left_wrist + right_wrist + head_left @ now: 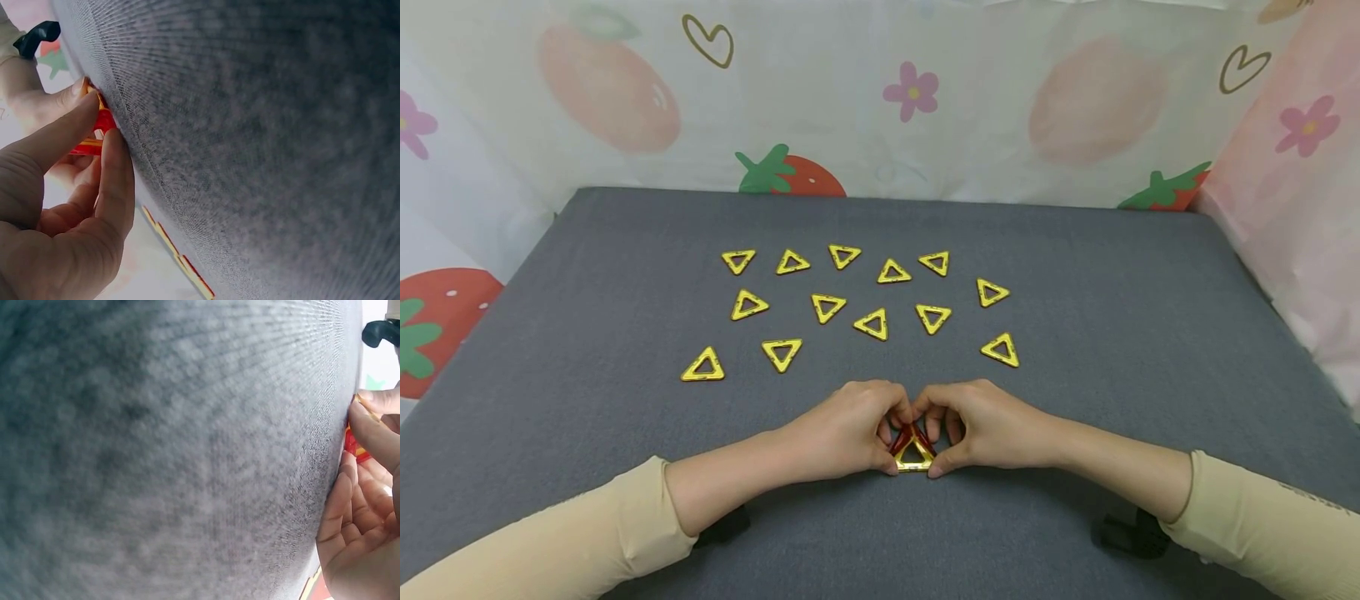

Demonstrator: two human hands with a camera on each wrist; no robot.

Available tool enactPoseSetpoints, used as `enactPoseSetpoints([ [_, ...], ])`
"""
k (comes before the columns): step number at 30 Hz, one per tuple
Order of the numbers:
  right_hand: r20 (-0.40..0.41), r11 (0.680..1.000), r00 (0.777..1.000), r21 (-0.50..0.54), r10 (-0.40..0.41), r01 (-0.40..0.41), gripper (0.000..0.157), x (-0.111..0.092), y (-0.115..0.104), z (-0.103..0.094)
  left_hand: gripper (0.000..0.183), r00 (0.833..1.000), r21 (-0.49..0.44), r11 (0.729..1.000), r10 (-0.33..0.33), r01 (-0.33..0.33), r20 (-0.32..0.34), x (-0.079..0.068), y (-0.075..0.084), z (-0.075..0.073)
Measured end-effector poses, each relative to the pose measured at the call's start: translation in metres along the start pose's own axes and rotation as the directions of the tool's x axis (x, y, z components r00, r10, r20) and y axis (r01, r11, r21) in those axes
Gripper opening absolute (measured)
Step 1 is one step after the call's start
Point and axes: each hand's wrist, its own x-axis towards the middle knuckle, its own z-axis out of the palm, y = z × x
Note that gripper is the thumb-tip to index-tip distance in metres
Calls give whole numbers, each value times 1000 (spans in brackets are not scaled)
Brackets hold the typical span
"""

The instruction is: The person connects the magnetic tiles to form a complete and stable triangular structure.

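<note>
1. Your left hand (848,429) and right hand (1000,427) pinch the red-and-yellow triangles (913,467), near-centre on the tabletop (602,300).
2. Uneven squeeze could tip or split them.
3. Letting go early might collapse them.

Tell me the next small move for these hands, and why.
Probably a gentle squeeze of the red-and-yellow shape before letting go: the left hand and right hand grip it from opposite sides, fingertips close together at its top, so both can steady it. The loose yellow triangles lie farther up the table and can likely wait.
</note>
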Motion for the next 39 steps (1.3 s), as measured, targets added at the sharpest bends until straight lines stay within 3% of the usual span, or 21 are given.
enactPoseSetpoints([
  [11,-2,1000,1000,-6,9,-9,46,-1,0,1,40,999,31,999,19,-20,26,-1,0,-5],
  [21,0,1000,1000,-12,15,-15,48,-1,0,0,40,998,91,995,50,-46,-34,-4,-5,-19],
  [31,1,999,1000,-12,30,-30,49,-1,-2,-1,43,990,134,991,31,-12,-141,-8,-21,-53],
  [39,1,1000,1000,-17,10,-10,49,-1,0,0,45,978,96,991,-74,94,-194,-17,-46,-92],
])
